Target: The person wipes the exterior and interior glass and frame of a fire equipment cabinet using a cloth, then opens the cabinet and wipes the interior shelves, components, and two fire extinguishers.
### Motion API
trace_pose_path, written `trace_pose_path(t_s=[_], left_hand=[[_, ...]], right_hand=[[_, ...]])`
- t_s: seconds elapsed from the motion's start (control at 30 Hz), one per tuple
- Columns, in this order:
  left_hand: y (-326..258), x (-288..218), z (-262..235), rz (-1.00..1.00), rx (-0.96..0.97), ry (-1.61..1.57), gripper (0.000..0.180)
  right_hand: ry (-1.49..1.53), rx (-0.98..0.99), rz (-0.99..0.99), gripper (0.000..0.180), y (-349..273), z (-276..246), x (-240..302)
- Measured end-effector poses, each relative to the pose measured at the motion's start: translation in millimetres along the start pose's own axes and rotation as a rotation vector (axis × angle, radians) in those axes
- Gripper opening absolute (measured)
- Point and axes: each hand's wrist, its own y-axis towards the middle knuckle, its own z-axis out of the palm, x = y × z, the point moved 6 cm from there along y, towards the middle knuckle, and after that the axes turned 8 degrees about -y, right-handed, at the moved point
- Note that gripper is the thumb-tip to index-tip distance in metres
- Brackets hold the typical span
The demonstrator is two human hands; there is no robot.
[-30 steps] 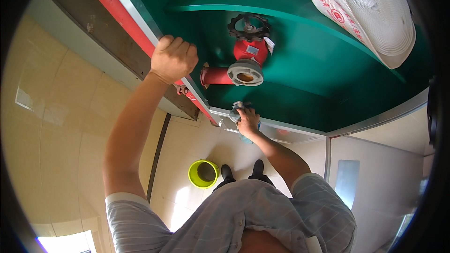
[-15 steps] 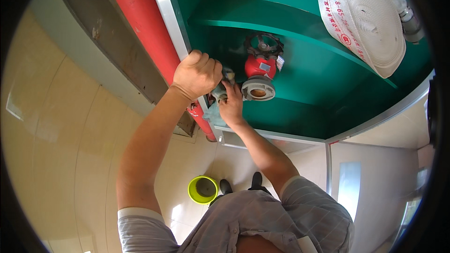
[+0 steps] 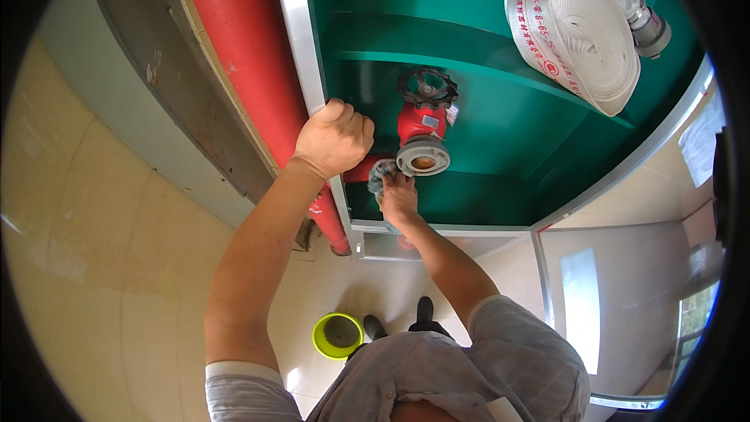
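My left hand (image 3: 336, 141) is closed around the silver edge (image 3: 299, 39) of a green-lined fire hose cabinet. Inside the cabinet, my right hand (image 3: 400, 197) presses a grey-blue cloth (image 3: 378, 175) against a short red pipe (image 3: 358, 171). That pipe leads to a red hydrant valve (image 3: 412, 125), just above and right of my fingers. The valve has a black handwheel (image 3: 427, 89) on top and a round grey outlet (image 3: 423, 158) below. Some of the cloth is hidden behind my right hand.
A rolled white fire hose (image 3: 574, 35) with a metal coupling (image 3: 649, 33) rests on the green shelf (image 3: 469, 51). Outside the cabinet, a thick red pipe (image 3: 242, 47) runs along its left side. A yellow-green bucket (image 3: 319, 337) stands on the tiled floor beside my boots.
My right hand and the cloth have moved away from the cabinet's left edge, lower along the short red pipe, uncovering part of it. My left hand keeps its hold. The whole view has shifted slightly.
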Motion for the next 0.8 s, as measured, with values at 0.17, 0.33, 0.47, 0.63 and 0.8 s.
trace_pose_path(t_s=[0.17,0.33,0.47,0.63,0.8], left_hand=[[19,-6,3,0.038,-0.114,-0.058,0.019],[1,1,-4,0.033,-0.107,-0.037,0.02],[8,-2,-3,0.006,-0.094,-0.01,0.02],[14,-9,8,-0.018,-0.083,-0.006,0.019],[13,-4,4,-0.034,-0.05,0.038,0.019]], right_hand=[[0.234,0.192,0.111,0.034,-37,46,-109],[0.434,-0.114,0.259,0.039,-53,-51,-145],[0.54,-0.557,0.073,0.048,-22,-201,-142],[0.303,-0.499,-0.372,0.055,56,-256,-80],[-0.045,-0.066,-0.292,0.061,130,-223,-31]])
